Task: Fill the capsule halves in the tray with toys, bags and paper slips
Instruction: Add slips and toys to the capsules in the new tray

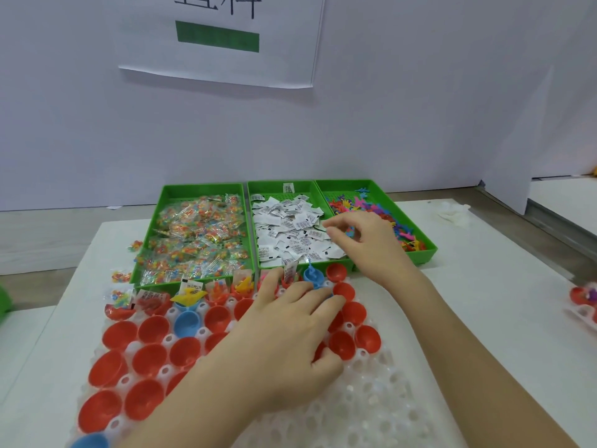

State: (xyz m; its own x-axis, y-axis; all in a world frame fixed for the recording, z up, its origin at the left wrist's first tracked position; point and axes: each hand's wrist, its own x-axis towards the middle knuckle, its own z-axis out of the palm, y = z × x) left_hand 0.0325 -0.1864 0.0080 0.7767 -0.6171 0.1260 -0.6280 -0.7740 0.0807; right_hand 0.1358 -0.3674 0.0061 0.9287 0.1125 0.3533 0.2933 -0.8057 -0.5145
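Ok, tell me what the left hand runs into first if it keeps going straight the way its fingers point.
Most likely the blue capsule half holding a blue toy, just beyond the left hand in the tray's back row; a red capsule half sits beside it. Depth is hard to judge.

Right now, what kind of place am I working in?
Probably a small packing or assembly station. Three green bins hold bags, slips and toys, a tray carries rows of capsule halves, and a printed sign hangs on the partition.
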